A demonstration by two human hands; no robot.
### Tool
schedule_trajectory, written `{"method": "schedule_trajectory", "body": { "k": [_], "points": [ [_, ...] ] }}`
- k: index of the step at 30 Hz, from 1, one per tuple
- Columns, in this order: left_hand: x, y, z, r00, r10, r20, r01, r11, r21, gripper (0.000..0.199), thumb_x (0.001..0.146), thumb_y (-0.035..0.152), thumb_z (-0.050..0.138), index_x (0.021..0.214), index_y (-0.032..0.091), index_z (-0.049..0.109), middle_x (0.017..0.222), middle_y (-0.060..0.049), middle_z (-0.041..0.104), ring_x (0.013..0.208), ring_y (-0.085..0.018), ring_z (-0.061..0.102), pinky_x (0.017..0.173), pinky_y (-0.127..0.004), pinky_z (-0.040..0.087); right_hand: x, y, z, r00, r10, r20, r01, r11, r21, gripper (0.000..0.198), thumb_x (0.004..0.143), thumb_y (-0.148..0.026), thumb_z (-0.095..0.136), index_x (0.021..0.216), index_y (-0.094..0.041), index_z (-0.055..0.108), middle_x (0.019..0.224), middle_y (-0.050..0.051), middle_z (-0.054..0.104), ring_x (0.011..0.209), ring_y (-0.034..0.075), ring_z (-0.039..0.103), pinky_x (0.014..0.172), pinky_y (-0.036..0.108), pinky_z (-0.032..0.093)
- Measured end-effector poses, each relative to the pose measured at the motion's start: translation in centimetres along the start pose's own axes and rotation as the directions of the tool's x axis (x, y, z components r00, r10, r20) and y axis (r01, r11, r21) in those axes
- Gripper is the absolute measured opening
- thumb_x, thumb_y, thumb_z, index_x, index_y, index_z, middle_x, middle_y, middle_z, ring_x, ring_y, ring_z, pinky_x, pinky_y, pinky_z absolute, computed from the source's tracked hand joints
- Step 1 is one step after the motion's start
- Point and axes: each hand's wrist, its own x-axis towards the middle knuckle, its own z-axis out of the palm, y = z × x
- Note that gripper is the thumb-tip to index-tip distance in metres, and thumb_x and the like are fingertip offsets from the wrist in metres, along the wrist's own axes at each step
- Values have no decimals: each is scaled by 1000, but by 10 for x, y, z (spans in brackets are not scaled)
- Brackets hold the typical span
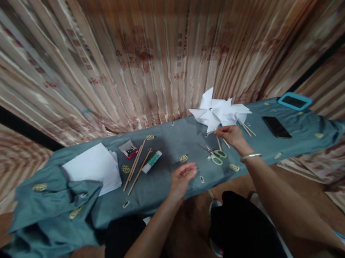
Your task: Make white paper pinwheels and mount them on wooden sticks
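Several white paper pinwheels (220, 109) lie overlapped on the cloth-covered counter (172, 141), just beyond the scissors (214, 154). Smooth grey-green fabric with small yellow pineapple-like prints covers the surface, bunching into deep folds well to the left of the scissors. Beige curtains (151, 45) with brown patterns hang in narrow pleats beyond them.

The foremost pinwheel has crisp, pointed blades folded toward a small dark dot at its centre; those behind it partly merge into one white mass. Slim wooden sticks (246, 127) show below the blades, to the right of the scissors and farther back.

The right hand (227, 133), just beyond the scissors, has its fingertips drawn close together at the tip of a lower blade; I cannot tell whether that grip is closed on the paper. The left hand (182, 179), left of the scissors and nearer the body, has a loose, half-open grip with nothing visible in it.

Farther left of the scissors, an open red-and-white box (135, 153) holds small, shiny dark pieces (131, 151), too small to identify. Between it and the scissors lies a white tube (153, 161) with a green label.
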Motion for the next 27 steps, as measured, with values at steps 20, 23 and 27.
{"method": "schedule_trajectory", "body": {
  "k": [20, 23, 27],
  "points": [
    [-2, 0, 3, 998, -52, 46, 53, 998, -22, 32, 59, 32, 82, 86, 16, 76, 80, -5, 74, 75, -15, 65, 71, -26, 48, 47, 33, 10, 979, 173, 107, -68, 772, -632, 25, 74, -37, 71, 86, -17, 79, 75, 7, 75, 73, 22, 69, 63, 28, 46],
    [-3, -4, 5, 997, -47, 57, 49, 998, -49, 34, 57, 32, 83, 86, 16, 76, 80, -5, 74, 76, -16, 65, 72, -27, 49, 45, 34, 12, 982, 153, 113, -40, 747, -664, 26, 74, -39, 71, 86, -17, 79, 76, 8, 75, 72, 23, 69, 62, 28, 45],
    [-3, -10, 7, 996, -31, 86, 39, 995, -92, 38, 54, 34, 85, 86, 16, 75, 78, -4, 73, 75, -15, 65, 74, -27, 49, 40, 35, 11, 989, 67, 133, 41, 737, -675, 30, 76, -41, 70, 84, -13, 79, 68, 12, 73, 62, 23, 66, 56, 29, 42]
  ]
}}
